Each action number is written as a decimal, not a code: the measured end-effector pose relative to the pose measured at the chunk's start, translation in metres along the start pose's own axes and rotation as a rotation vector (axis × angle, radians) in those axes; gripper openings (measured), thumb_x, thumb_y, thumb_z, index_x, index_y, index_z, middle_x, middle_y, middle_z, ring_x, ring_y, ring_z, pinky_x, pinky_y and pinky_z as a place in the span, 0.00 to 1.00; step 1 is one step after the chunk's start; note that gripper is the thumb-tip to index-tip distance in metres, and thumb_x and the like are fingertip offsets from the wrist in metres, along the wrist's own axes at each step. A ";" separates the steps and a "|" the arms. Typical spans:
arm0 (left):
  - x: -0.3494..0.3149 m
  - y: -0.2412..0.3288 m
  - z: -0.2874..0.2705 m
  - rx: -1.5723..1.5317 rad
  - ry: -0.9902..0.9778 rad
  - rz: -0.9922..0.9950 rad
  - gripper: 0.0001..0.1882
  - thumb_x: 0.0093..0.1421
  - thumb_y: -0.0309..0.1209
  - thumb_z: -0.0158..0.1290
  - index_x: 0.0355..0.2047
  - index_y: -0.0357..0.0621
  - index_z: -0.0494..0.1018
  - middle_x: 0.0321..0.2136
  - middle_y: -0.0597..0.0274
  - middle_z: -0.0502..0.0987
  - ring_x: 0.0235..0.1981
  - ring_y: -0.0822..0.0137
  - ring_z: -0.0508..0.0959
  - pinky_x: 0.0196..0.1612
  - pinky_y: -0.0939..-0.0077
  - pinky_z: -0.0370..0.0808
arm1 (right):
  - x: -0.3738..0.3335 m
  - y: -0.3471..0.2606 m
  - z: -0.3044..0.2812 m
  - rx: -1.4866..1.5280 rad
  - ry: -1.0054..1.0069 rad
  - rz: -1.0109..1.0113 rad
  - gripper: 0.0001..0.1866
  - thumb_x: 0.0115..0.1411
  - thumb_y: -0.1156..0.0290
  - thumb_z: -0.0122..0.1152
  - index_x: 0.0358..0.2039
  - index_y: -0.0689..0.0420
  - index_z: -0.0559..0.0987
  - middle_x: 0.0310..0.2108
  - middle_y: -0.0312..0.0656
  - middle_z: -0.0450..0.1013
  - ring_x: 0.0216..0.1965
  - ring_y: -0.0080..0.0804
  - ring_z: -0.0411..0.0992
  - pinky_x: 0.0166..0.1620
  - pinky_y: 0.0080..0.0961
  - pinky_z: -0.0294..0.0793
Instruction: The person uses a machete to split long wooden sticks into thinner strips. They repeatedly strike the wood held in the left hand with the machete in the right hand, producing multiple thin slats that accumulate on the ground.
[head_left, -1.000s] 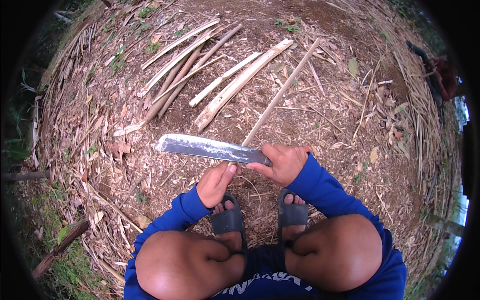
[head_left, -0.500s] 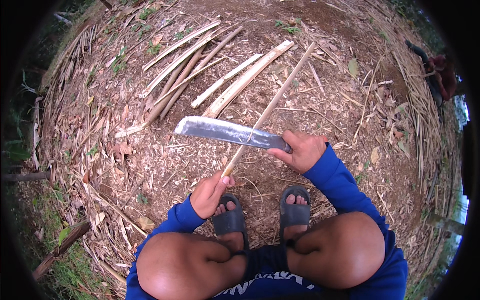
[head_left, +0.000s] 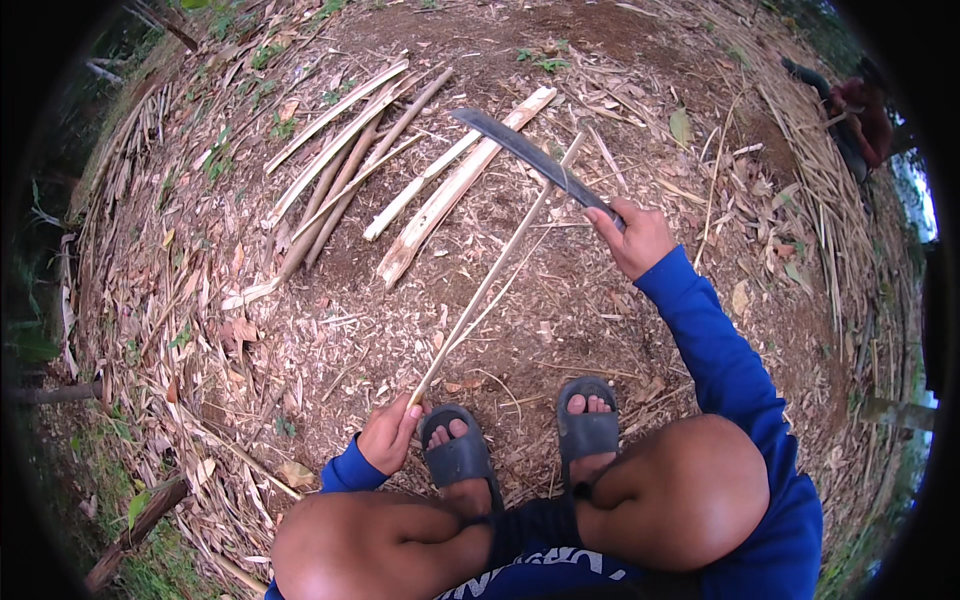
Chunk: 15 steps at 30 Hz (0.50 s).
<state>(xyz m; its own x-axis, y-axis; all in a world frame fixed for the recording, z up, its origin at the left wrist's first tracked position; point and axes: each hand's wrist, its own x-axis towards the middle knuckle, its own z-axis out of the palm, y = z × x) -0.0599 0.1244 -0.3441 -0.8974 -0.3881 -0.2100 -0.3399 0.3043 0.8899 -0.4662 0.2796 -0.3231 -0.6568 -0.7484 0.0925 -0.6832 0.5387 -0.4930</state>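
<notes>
Closed round the near end of a long thin wooden stick (head_left: 478,298), my left hand (head_left: 389,436) rests low, beside my left foot. The stick slants up and away to the right. A thin shaving (head_left: 505,287) peels off along its right side and hangs on near my left hand. My right hand (head_left: 638,238) is shut on a machete (head_left: 525,152), its handle hidden in my fingers. The dark blade points to the far left and crosses the stick close to its far end.
Split wooden strips (head_left: 465,185) and brown sticks (head_left: 375,160) lie on the chip-strewn ground ahead. My feet in dark sandals (head_left: 460,455) are close below the stick. A person (head_left: 862,120) is at the far right edge. A log (head_left: 135,535) lies at lower left.
The machete has slid away from me along the stick to its far end, and a shaving has lifted off. My left hand has drawn back toward me, lower and to the left.
</notes>
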 end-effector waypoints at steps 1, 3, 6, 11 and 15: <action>0.000 0.002 0.000 0.005 -0.019 -0.037 0.13 0.72 0.33 0.40 0.43 0.37 0.72 0.21 0.50 0.73 0.23 0.56 0.76 0.31 0.64 0.71 | 0.006 0.013 -0.006 0.019 -0.005 0.141 0.27 0.63 0.42 0.55 0.31 0.57 0.77 0.17 0.52 0.73 0.22 0.52 0.76 0.28 0.47 0.75; 0.002 0.013 -0.006 0.025 -0.040 -0.113 0.14 0.72 0.33 0.40 0.44 0.37 0.72 0.21 0.50 0.73 0.23 0.56 0.76 0.31 0.64 0.71 | 0.002 0.006 -0.006 0.000 -0.049 0.069 0.27 0.64 0.41 0.55 0.31 0.57 0.78 0.17 0.52 0.73 0.22 0.51 0.77 0.28 0.48 0.75; 0.000 0.013 -0.009 0.035 -0.033 -0.153 0.15 0.72 0.34 0.41 0.45 0.36 0.72 0.21 0.49 0.73 0.22 0.55 0.75 0.30 0.63 0.71 | -0.011 -0.009 0.002 -0.114 -0.109 -0.159 0.27 0.64 0.41 0.53 0.33 0.57 0.79 0.16 0.52 0.72 0.22 0.53 0.76 0.28 0.48 0.75; -0.016 -0.004 -0.008 0.022 -0.001 -0.192 0.16 0.72 0.35 0.41 0.46 0.35 0.73 0.20 0.49 0.73 0.22 0.54 0.75 0.30 0.63 0.70 | 0.015 0.028 -0.010 0.018 0.009 0.047 0.29 0.66 0.41 0.51 0.33 0.59 0.80 0.17 0.53 0.73 0.21 0.55 0.75 0.28 0.48 0.72; -0.009 -0.011 -0.004 0.052 0.044 -0.225 0.17 0.72 0.35 0.41 0.48 0.34 0.73 0.20 0.48 0.73 0.22 0.54 0.75 0.29 0.62 0.70 | 0.023 0.057 -0.005 0.022 0.208 0.103 0.26 0.66 0.46 0.55 0.30 0.60 0.80 0.15 0.52 0.71 0.18 0.52 0.73 0.25 0.44 0.70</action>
<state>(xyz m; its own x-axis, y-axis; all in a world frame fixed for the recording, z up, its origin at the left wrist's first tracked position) -0.0470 0.1217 -0.3501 -0.7847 -0.4886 -0.3815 -0.5448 0.2498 0.8005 -0.5217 0.2955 -0.3449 -0.7756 -0.5931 0.2159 -0.6039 0.5978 -0.5272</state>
